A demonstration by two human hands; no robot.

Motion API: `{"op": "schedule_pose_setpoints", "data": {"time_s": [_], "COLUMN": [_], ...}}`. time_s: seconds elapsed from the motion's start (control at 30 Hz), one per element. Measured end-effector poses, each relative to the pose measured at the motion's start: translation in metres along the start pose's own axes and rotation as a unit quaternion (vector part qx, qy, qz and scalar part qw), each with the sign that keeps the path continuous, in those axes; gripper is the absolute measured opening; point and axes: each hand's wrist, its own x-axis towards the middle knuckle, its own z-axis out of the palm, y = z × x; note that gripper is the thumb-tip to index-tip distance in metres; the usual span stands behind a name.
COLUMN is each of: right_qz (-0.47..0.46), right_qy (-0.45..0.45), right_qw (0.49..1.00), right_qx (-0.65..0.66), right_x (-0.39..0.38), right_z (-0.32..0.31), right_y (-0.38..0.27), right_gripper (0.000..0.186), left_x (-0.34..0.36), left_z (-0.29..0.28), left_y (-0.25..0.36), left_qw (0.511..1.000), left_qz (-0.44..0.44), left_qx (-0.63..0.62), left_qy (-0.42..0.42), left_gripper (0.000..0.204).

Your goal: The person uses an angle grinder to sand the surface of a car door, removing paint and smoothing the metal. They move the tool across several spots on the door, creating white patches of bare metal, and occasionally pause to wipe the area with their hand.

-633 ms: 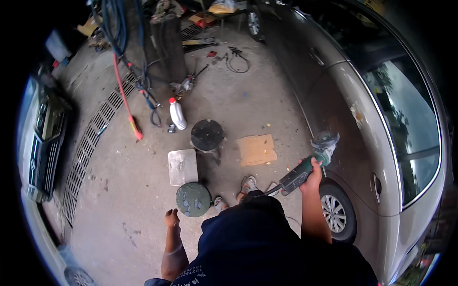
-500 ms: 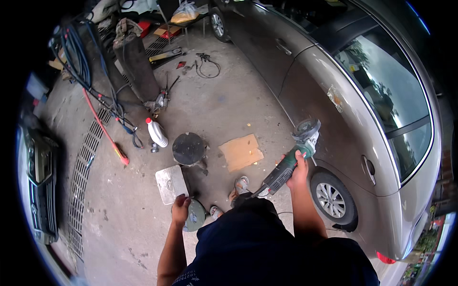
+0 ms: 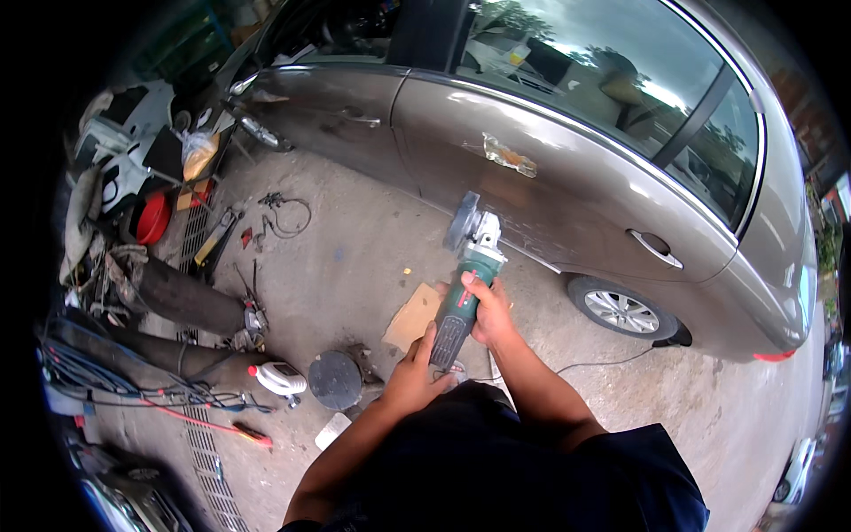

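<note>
- Grinder: a green angle grinder at the centre of the frame, held up in both hands, its grey head and disc end pointing up the frame toward the car.
- Right hand: clenched round the grinder's green body, just below the head.
- Left hand: grasping the grinder's lower, rear end, fingers wrapped on its left side.
- The disc end sits near the car's brown rear door, below a patch of torn tape or film on the panel; whether the disc touches the door cannot be told.
- A thin cable runs across the concrete from below the hands toward the rear wheel, right of centre.
- A piece of cardboard lies on the ground just left of the grinder.
- Lower left of centre: a round dark stool with a white bottle beside it.
- Left edge: hoses, cylinders, a red round object and scattered tools along a floor drain grate.
</note>
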Motion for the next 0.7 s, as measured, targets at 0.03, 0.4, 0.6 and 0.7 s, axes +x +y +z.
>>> {"op": "schedule_pose_setpoints", "data": {"time_s": [0.03,0.4,0.6,0.7], "right_qz": [-0.004,-0.173,-0.205,-0.215], "right_qy": [0.016,0.178,0.245,0.272], "right_qw": [1.000,0.964,0.938,0.925], "right_qx": [0.016,-0.094,-0.135,-0.155], "right_x": [0.004,0.065,0.117,0.128], "right_z": [0.004,0.025,0.064,0.080], "right_y": [-0.003,0.006,0.034,0.046], "right_gripper": [0.042,0.035,0.035,0.030], "left_x": [0.007,0.113,0.164,0.177], "left_z": [-0.009,-0.070,-0.126,-0.149], "left_y": [-0.003,-0.070,-0.123,-0.127], "left_qw": [1.000,0.963,0.873,0.875], "left_qz": [0.017,0.219,0.448,0.429], "left_qx": [-0.008,0.110,0.170,0.168], "left_qy": [-0.009,-0.108,-0.089,-0.151], "left_gripper": [0.105,0.104,0.096,0.097]}}
